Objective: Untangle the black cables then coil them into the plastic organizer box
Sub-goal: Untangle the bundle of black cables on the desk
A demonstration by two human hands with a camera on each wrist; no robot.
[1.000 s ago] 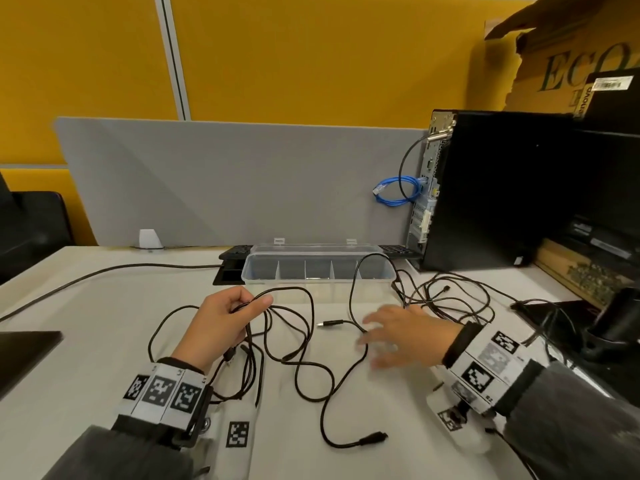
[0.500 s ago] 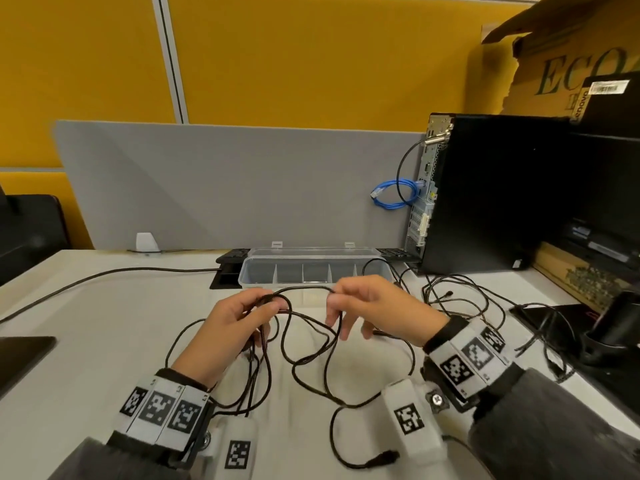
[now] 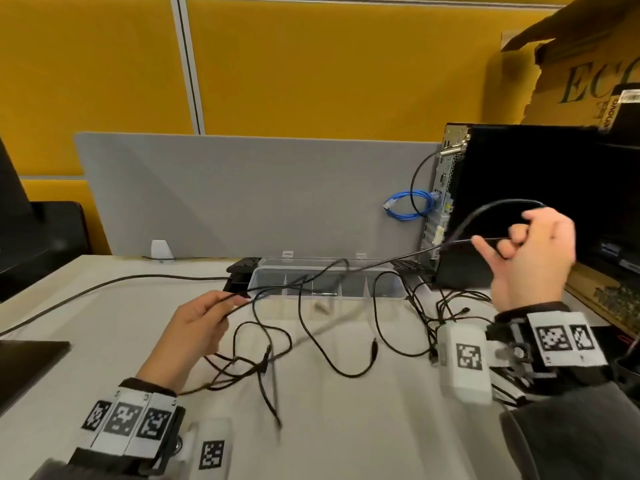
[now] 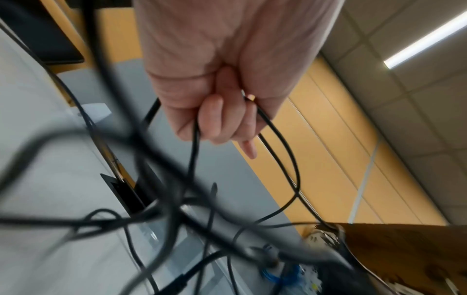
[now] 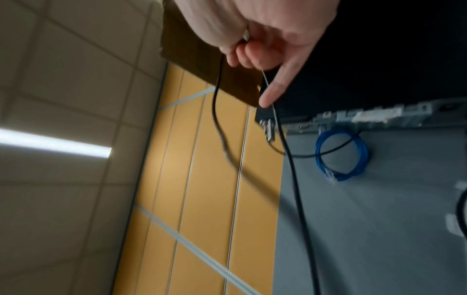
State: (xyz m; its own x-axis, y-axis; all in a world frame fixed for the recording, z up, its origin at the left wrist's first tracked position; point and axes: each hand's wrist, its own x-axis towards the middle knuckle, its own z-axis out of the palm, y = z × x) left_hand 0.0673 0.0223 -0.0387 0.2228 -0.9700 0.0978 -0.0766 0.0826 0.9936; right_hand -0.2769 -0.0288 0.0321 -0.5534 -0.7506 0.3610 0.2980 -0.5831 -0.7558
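Right now the right hand (image 3: 530, 258) is raised beside the black computer tower (image 3: 540, 188), fingers curled round a loop of black cable (image 3: 381, 265) that runs taut down toward the left hand (image 3: 197, 323). That left hand sits low over the desk (image 3: 346, 427), its fingers closed on several strands of the same black cables, which sprawl in tangled loops between the two hands and partly cross the plastic organizer box (image 3: 329, 289). The box stands open at the back of the desk, against the grey divider (image 3: 242, 195)
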